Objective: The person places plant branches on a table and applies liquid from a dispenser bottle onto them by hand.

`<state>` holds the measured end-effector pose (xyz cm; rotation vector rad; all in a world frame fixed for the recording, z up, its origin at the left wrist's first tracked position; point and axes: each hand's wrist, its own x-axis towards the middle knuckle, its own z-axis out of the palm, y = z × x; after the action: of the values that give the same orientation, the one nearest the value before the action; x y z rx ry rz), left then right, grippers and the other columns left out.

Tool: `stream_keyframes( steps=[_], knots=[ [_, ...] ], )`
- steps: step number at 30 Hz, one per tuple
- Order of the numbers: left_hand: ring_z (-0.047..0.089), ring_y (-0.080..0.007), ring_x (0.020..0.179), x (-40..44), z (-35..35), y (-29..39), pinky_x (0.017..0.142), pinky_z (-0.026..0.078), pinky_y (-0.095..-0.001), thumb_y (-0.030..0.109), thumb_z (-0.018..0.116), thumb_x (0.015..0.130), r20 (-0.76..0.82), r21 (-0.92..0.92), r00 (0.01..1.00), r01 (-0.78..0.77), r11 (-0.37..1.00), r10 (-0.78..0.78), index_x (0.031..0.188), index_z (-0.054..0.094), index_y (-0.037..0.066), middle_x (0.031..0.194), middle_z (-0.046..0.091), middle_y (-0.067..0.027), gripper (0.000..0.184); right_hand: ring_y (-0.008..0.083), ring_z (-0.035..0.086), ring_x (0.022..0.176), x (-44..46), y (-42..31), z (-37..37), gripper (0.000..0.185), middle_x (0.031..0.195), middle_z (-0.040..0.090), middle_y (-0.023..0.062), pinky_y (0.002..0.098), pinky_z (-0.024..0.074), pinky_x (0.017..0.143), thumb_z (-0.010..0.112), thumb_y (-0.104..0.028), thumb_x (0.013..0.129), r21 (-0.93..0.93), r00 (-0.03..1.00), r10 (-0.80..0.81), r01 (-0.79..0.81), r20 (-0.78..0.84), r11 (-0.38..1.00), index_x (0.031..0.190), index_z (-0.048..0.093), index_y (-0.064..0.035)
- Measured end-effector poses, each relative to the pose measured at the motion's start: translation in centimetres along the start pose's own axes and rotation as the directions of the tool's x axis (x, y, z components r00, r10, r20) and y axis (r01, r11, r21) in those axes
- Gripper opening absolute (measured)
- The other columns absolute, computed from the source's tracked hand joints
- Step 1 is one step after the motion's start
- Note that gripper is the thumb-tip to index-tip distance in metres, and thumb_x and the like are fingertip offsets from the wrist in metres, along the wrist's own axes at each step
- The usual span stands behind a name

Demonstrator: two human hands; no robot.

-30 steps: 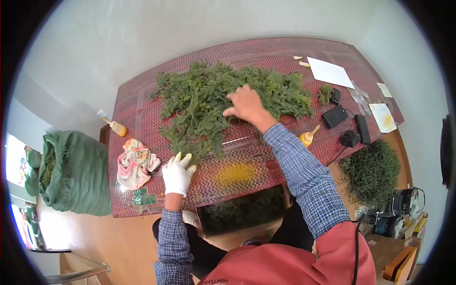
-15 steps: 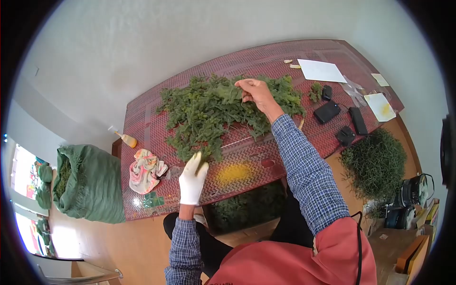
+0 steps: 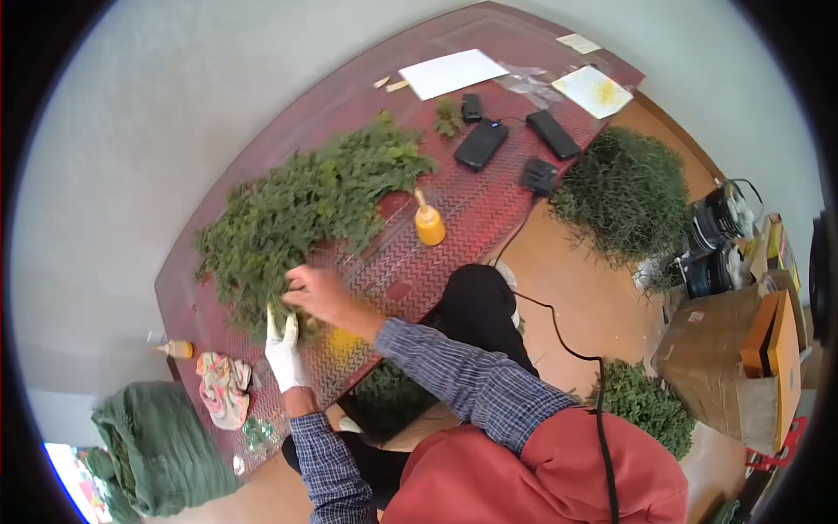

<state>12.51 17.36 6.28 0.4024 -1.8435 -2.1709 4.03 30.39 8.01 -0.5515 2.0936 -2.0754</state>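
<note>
my gloved left hand (image 3: 284, 358), fingers parted, is at the near edge of the greenery (image 3: 305, 196) on the table (image 3: 484, 205), perhaps to steady it, beside my half-curled, blurred right hand (image 3: 321, 297), though i can't tell if either grips any.

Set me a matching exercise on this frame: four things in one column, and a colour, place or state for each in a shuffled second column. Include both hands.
Things
1. Left hand
2. Right hand
3. Foliage
4. Patterned cloth

Colours, places, states
A. Crumpled, near the edge of the table
B. In a white glove
C. Green, spread in a leafy mass on the tabletop
D. Bare, below a blue checked sleeve

Right pairs
1-B, 2-D, 3-C, 4-A
</note>
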Motion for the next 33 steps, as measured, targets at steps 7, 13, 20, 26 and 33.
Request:
stream_keyframes(
  steps=[7, 13, 20, 26, 33],
  knots=[
    [0.059, -0.0241, 0.103, -3.0, -0.2, -1.5, 0.086, 0.051, -0.0402, 0.031, 0.051, 0.099, 0.057, -0.339, 0.981, 0.195, 0.92, -0.187, 0.13, 0.049, 0.007, 0.12, 0.058, -0.0126, 0.039, 0.0189, 0.068, 0.086, -7.7, 3.4, -4.3, 0.033, 0.096, 0.07, 0.0137, 0.0309, 0.054, 0.071, 0.064, -0.022, 0.089, 0.104, 0.99, 0.137, -0.135, -0.017, 0.985, 0.11, 0.063, 0.0028],
    [0.053, -0.0262, 0.116, -7.5, 2.2, -1.7, 0.1, 0.043, -0.0464, 0.023, 0.054, 0.096, 0.27, -0.65, 0.943, 0.329, 0.685, -0.196, 0.132, 0.046, 0.006, 0.124, 0.056, -0.0086, 0.041, 0.0209, 0.065, 0.096, -9.8, 2.7, -7.2, 0.035, 0.103, 0.068, 0.0147, 0.0322, 0.0496, 0.082, 0.059, -0.028, 0.094, 0.001, 0.992, 0.067, -0.067, -0.105, 0.998, 0.113, 0.063, 0.0009],
    [0.059, -0.0205, 0.107, -9.3, 3.5, -3.6, 0.093, 0.048, -0.0343, 0.015, 0.055, 0.096, 0.081, -0.548, 0.98, 0.195, 0.813, -0.181, 0.137, 0.043, 0.0, 0.125, 0.057, -0.0093, 0.046, 0.0132, 0.055, 0.107, -8.5, 0.0, -6.6, 0.048, 0.111, 0.063, 0.0083, 0.0275, 0.0434, 0.091, 0.052, -0.037, 0.098, 0.246, 0.941, 0.114, -0.198, 0.319, 0.949, 0.125, 0.056, 0.0025],
    [0.059, -0.014, 0.105, -11.6, 5.0, -0.3, 0.089, 0.048, -0.026, 0.012, 0.06, 0.094, -0.166, 0.09, 0.986, -0.011, 0.996, 0.026, 0.128, 0.055, -0.003, 0.121, 0.061, -0.0085, 0.038, 0.0105, 0.058, 0.096, -8.6, 0.7, -5.1, 0.04, 0.102, 0.064, 0.0048, 0.0273, 0.0478, 0.082, 0.059, -0.031, 0.094, 0.099, 0.869, 0.032, -0.092, 0.494, 0.991, 0.118, 0.061, 0.001],
    [0.061, -0.0126, 0.097, -11.8, 2.3, -0.8, 0.087, 0.049, -0.0272, 0.02, 0.068, 0.088, -0.011, 0.454, 0.998, -0.055, 0.89, 0.067, 0.125, 0.06, 0.003, 0.11, 0.067, -0.0104, 0.042, 0.0307, 0.065, 0.076, -8.5, 0.2, -4.6, 0.027, 0.079, 0.065, 0.0186, 0.0414, 0.0493, 0.069, 0.065, -0.026, 0.08, -0.3, 0.721, 0.019, 0.264, 0.693, 0.916, 0.094, 0.066, -0.0028]
  ],
)
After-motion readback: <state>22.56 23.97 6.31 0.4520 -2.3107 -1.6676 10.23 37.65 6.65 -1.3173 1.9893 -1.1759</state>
